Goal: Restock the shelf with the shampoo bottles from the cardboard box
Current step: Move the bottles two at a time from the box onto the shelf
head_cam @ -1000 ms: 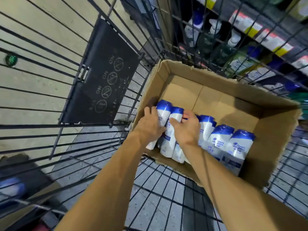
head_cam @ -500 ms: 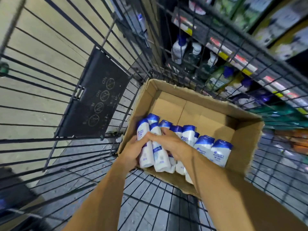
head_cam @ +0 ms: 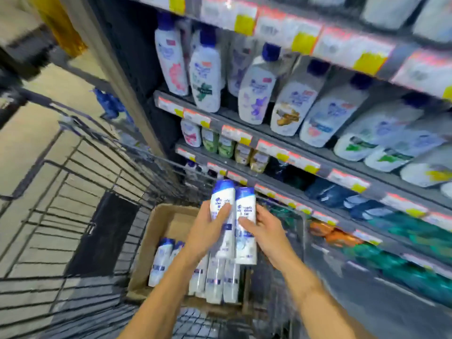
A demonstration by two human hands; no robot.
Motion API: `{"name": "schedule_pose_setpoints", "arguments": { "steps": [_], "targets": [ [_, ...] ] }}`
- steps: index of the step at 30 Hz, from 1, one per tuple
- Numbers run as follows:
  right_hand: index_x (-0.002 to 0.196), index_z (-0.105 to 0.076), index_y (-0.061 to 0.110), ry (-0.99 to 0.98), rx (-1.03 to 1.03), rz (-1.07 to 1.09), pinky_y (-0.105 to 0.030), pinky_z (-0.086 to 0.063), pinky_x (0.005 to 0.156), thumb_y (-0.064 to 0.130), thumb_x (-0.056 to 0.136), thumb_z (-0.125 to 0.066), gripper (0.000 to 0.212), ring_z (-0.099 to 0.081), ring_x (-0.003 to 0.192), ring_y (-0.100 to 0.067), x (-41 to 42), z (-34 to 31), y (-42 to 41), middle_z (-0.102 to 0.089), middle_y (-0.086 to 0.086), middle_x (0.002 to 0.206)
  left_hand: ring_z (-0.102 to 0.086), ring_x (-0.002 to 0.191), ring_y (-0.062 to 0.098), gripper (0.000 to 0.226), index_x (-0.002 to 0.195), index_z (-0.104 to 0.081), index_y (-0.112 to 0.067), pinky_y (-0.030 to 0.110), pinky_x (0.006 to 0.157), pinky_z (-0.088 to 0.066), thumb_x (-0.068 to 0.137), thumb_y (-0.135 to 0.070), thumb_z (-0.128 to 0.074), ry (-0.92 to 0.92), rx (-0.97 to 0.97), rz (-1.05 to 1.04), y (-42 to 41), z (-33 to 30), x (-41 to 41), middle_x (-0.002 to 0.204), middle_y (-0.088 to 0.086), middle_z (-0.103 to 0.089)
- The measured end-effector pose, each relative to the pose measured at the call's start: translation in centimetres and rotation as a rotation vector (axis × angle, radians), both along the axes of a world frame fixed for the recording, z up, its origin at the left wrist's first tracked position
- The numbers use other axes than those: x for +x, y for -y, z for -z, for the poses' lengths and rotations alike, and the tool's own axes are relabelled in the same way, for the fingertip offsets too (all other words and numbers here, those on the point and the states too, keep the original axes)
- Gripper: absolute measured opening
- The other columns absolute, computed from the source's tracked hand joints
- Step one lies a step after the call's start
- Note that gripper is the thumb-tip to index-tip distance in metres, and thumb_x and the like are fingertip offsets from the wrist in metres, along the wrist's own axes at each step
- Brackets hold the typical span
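Two white shampoo bottles with blue caps are held upright, side by side, above the cardboard box (head_cam: 156, 231). My left hand (head_cam: 208, 231) grips the left bottle (head_cam: 220, 201). My right hand (head_cam: 266, 231) grips the right bottle (head_cam: 245, 209). Several more of the same bottles (head_cam: 215, 282) lie in the box, partly hidden by my left forearm. The shelf (head_cam: 281, 140) rises to the right, stocked with white shampoo bottles (head_cam: 254, 94).
The box sits in a black wire cart (head_cam: 80, 187) with a dark sign panel (head_cam: 102, 236) on its far wall. Lower shelves hold small bottles (head_cam: 217, 143) and dark and green packs (head_cam: 415, 231). Tan floor lies to the left.
Both hands have lifted two bottles out of the box and raised them toward the shelf. The view has swung up from the box to the shelves.
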State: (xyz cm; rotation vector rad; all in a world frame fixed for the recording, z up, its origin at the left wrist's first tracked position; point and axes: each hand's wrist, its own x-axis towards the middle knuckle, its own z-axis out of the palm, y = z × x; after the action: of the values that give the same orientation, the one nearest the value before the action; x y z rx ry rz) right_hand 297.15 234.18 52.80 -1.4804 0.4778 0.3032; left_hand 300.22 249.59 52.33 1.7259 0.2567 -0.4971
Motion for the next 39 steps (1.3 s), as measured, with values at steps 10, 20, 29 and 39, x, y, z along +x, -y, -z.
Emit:
{"name": "schedule_pose_setpoints", "arguments": {
  "steps": [10,20,29,39],
  "targets": [
    [0.105,-0.07,0.01,0.411,-0.091,0.309,-0.023,-0.055,0.073,0.003,0.078,-0.077,0.029,-0.07,0.084,-0.013,-7.7,-19.1,20.3,-0.077,-0.003,0.094,-0.066,0.103,0.006,0.025,0.118,-0.054,-0.022,0.023,0.082,-0.052,0.095,-0.016,-0.061,0.34,-0.172,0.289,19.9,-20.1,-5.4,0.111,-0.005,-0.069],
    [0.094,-0.071,0.025,0.719,-0.204,0.393,-0.021,-0.055,0.072,0.005,0.079,-0.076,0.026,-0.068,0.079,-0.004,-17.5,-34.1,36.4,-0.077,0.008,0.087,-0.064,0.106,0.005,0.033,0.118,-0.053,-0.024,0.026,0.088,-0.052,0.089,-0.033,-0.068,0.656,-0.279,0.498,35.9,-35.8,-13.3,0.111,-0.008,-0.069],
    [0.098,-0.066,0.035,0.799,-0.328,0.468,-0.037,-0.059,0.074,0.025,0.077,-0.08,0.026,-0.072,0.082,-0.011,-12.0,-37.9,39.3,-0.075,0.006,0.089,-0.07,0.093,0.007,0.026,0.117,-0.049,-0.023,0.026,0.075,-0.057,0.094,-0.018,-0.062,0.771,-0.208,0.44,39.5,-41.6,-8.8,0.099,-0.007,-0.071],
    [0.115,-0.062,0.021,0.858,-0.36,0.613,-0.024,-0.056,0.072,0.018,0.084,-0.074,0.033,-0.065,0.079,0.003,1.0,-39.5,38.9,-0.071,0.013,0.093,-0.055,0.05,-0.002,0.036,0.089,-0.037,-0.031,0.017,0.047,-0.046,0.078,-0.025,-0.071,0.955,0.176,0.544,40.1,-46.4,2.6,0.069,-0.01,-0.057]
  ]
}}
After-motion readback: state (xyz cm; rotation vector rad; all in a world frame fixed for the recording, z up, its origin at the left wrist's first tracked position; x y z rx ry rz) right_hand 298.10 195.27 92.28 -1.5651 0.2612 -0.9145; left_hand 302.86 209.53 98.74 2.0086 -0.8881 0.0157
